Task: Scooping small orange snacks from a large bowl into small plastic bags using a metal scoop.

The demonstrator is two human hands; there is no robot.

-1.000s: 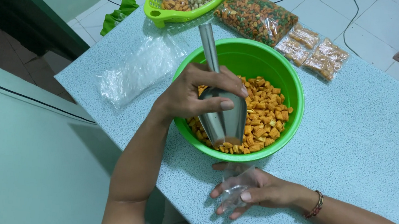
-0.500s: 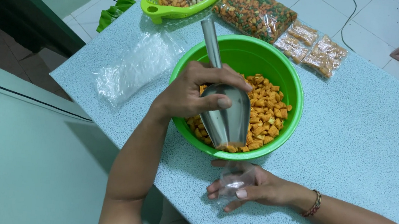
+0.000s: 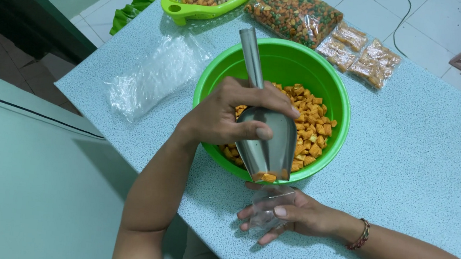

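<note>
From the head view, the left hand gripped a steel scoop tilted mouth-down over the green bowl rim, so orange snacks slid toward the small clear bag the right hand grasped open beneath.

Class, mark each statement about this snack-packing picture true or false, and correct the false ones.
1. The left hand grips a metal scoop. True.
2. The green bowl holds orange snack pieces. True.
3. The right hand holds a spoon. False: it holds a small clear plastic bag under the scoop's mouth.
4. The scoop is empty. False: a few orange pieces sit at its lip.
5. The green basket lies beyond the bowl. True.
</note>
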